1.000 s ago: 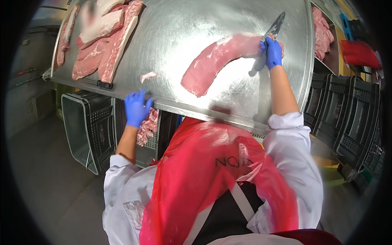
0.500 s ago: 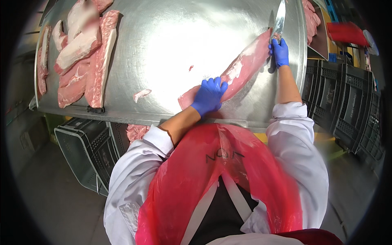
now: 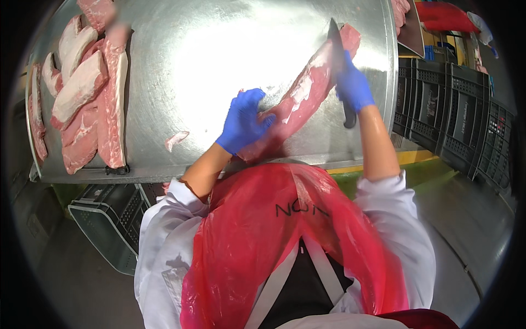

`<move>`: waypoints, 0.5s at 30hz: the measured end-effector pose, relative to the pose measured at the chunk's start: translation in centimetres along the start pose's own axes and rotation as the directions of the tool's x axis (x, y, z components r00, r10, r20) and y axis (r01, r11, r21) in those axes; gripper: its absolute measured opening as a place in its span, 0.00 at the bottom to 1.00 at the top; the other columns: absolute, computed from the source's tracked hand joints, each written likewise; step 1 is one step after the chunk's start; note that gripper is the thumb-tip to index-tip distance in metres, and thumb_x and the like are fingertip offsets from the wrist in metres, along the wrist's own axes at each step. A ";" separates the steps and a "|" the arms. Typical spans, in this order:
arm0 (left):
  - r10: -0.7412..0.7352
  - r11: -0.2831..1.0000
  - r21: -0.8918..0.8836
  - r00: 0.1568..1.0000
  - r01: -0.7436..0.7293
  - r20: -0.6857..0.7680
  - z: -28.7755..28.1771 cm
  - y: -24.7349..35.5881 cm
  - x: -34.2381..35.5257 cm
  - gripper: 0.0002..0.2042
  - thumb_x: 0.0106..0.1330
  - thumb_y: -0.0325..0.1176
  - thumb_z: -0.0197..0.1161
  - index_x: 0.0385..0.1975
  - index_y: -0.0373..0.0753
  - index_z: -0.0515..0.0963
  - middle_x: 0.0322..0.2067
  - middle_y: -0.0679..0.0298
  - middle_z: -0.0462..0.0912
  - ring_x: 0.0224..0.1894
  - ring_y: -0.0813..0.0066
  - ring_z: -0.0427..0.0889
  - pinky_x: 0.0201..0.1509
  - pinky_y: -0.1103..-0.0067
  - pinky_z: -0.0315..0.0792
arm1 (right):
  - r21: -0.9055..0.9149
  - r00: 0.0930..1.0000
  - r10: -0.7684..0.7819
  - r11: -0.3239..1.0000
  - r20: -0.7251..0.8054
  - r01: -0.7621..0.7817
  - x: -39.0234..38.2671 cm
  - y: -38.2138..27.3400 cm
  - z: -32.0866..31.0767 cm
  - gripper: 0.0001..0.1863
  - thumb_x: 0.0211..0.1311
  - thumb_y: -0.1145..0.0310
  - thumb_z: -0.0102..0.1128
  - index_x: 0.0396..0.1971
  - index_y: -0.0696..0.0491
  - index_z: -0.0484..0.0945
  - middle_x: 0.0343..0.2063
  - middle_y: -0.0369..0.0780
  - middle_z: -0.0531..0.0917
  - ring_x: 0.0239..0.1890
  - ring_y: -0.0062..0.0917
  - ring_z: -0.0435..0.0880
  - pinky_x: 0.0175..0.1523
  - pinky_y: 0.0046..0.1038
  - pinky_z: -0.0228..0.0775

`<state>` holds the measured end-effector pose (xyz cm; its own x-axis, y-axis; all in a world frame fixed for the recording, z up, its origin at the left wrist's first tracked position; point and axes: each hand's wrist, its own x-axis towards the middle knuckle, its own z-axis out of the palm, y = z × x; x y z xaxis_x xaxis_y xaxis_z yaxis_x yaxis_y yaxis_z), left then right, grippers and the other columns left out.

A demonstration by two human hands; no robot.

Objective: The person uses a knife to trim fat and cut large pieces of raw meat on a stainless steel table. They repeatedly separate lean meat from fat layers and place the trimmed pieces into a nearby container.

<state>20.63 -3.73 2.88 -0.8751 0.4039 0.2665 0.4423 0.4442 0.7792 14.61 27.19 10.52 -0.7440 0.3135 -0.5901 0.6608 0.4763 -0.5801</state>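
Observation:
A long pink pork loin with white patches of fat lies slantwise on the steel table, its far end to the right. My right hand, in a blue glove, is closed around a knife. The blade points away from me and passes over the loin's far part; whether it touches the meat I cannot tell. The dark handle's end shows below the fist. At the near end, my blue-gloved left hand has its fingers apart and raised, with the thumb against or just over the loin's left side.
Several meat pieces lie piled at the table's left. A small scrap rests on the steel table. Below stands a grey crate; black crates line the right side. More meat sits beyond the right edge.
My left hand has loosened from the loin and shifted left. My right hand has brought the knife from beside the far end to over the meat. The whole view has shifted slightly.

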 end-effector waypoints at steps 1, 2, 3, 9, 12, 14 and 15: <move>-0.025 0.999 0.026 1.000 0.025 -0.005 -0.8 -0.9 0.5 0.24 0.56 0.33 0.74 0.51 0.35 0.73 0.42 0.51 0.79 0.45 0.49 0.79 0.49 0.62 0.74 | -0.028 0.999 0.015 1.000 0.037 -0.014 -2.2 -0.4 0.1 0.37 0.71 0.69 0.50 0.79 0.45 0.51 0.32 0.46 0.83 0.23 0.23 0.79 0.29 0.30 0.77; -0.039 0.998 0.046 0.999 0.039 -0.002 -1.3 -1.7 1.2 0.24 0.56 0.33 0.74 0.50 0.35 0.73 0.42 0.51 0.79 0.45 0.49 0.79 0.49 0.62 0.74 | -0.049 0.997 0.036 0.998 0.064 -0.033 -4.1 -0.5 0.1 0.38 0.71 0.70 0.50 0.79 0.45 0.51 0.32 0.46 0.83 0.22 0.23 0.79 0.29 0.29 0.76; -0.074 0.995 0.062 0.997 0.075 -0.020 -1.5 -2.1 1.8 0.22 0.58 0.37 0.74 0.48 0.34 0.74 0.42 0.52 0.78 0.45 0.52 0.79 0.50 0.62 0.73 | -0.018 0.994 -0.107 0.994 -0.001 0.107 -4.6 2.0 0.3 0.38 0.71 0.71 0.51 0.79 0.44 0.51 0.30 0.44 0.82 0.21 0.20 0.77 0.28 0.28 0.75; -0.219 0.974 -0.087 0.969 0.210 -0.117 -0.3 -3.2 7.4 0.19 0.61 0.36 0.72 0.46 0.33 0.75 0.38 0.54 0.79 0.37 0.58 0.81 0.42 0.68 0.77 | 0.073 0.991 0.057 0.995 0.122 -0.066 -8.6 1.0 -1.4 0.38 0.71 0.73 0.53 0.78 0.43 0.54 0.23 0.35 0.78 0.19 0.17 0.75 0.24 0.24 0.71; -0.341 0.928 -0.189 0.937 0.322 -0.080 1.7 -2.8 11.0 0.16 0.63 0.38 0.71 0.42 0.33 0.77 0.36 0.53 0.80 0.38 0.61 0.82 0.41 0.69 0.78 | 0.118 0.936 0.200 0.963 0.288 -0.242 -16.7 2.0 -4.3 0.38 0.71 0.75 0.51 0.79 0.41 0.53 0.22 0.34 0.77 0.19 0.16 0.75 0.23 0.23 0.69; -0.357 0.908 -0.233 0.934 0.348 0.005 5.7 -2.6 13.6 0.19 0.63 0.42 0.70 0.42 0.32 0.78 0.35 0.52 0.82 0.37 0.60 0.83 0.41 0.69 0.78 | 0.177 0.952 0.168 0.960 0.255 -0.217 -18.7 2.9 -6.0 0.39 0.70 0.76 0.51 0.79 0.40 0.53 0.21 0.33 0.76 0.18 0.16 0.73 0.23 0.23 0.68; -0.342 0.915 -0.213 0.939 0.343 0.042 7.6 -1.8 14.8 0.20 0.63 0.44 0.69 0.42 0.32 0.78 0.34 0.51 0.83 0.36 0.59 0.84 0.41 0.69 0.78 | 0.209 0.961 0.152 0.957 0.231 -0.202 -19.1 3.2 -6.5 0.39 0.70 0.77 0.50 0.79 0.39 0.52 0.20 0.32 0.76 0.17 0.15 0.72 0.23 0.22 0.68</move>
<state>8.36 7.58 1.15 -0.9647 0.2604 -0.0404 0.0624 0.3747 0.9251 30.30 28.05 23.55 -0.5912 0.1842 -0.7852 0.8033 0.2211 -0.5530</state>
